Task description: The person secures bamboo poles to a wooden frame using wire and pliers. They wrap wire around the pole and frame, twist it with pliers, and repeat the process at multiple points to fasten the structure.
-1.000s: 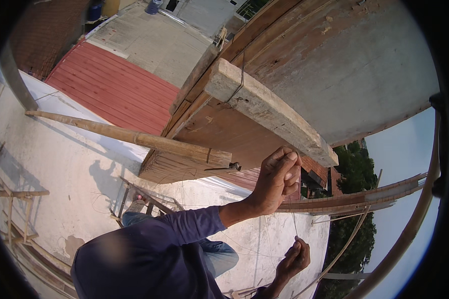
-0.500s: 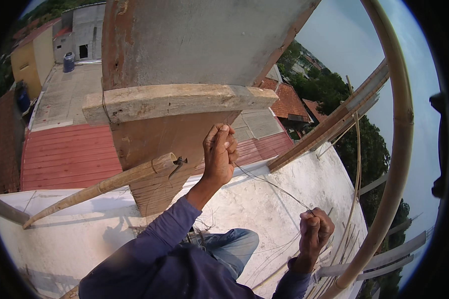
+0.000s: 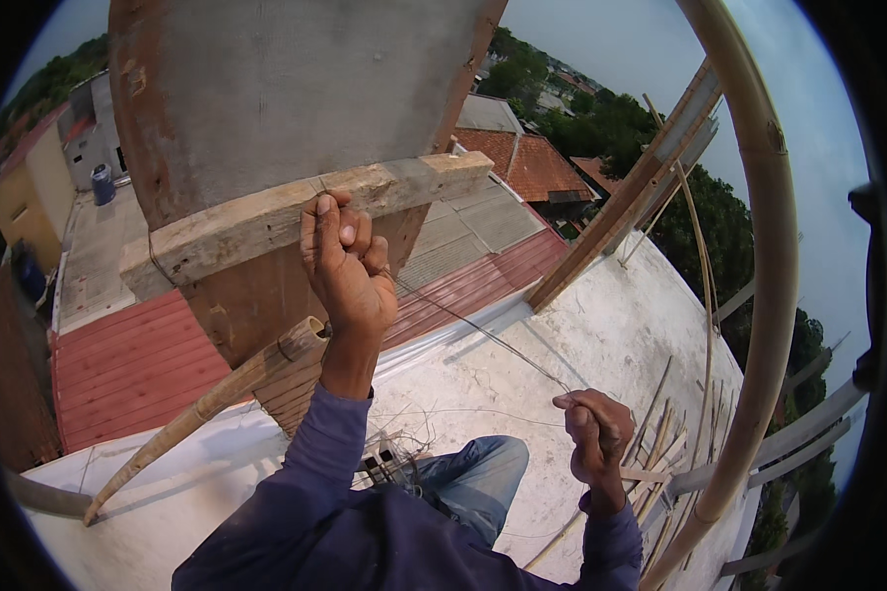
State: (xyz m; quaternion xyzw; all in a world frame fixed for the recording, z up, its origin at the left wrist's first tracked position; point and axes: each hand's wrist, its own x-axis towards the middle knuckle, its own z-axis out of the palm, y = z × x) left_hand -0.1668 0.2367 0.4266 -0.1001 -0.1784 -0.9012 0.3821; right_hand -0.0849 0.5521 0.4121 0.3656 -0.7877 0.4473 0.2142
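Note:
A thin dark wire [image 3: 508,348] stretches between my two hands. My left hand [image 3: 350,264] is raised in front of a rough wooden beam [image 3: 237,234], its thumb and forefinger pinched on the wire by the beam's face. Lower and to the right, my right hand [image 3: 599,433] is closed on the other part of the wire. The beam lies across a tall grey panel [image 3: 306,89] with brown edges. A loop of wire rings the beam's left end. My left fingers hide part of the beam.
A cut bamboo pole [image 3: 207,406] slants up below the beam, left of my forearm. A thick bamboo pole [image 3: 767,236] curves along the right side. Sticks [image 3: 660,463] and loose wire lie on the white concrete surface [image 3: 601,325]. Roofs lie beyond the ledge.
My left hand has risen leftward, from below the beam to its front face. The right hand remains closed on the wire, slightly higher in view. The view has turned, shifting the panel and beam left.

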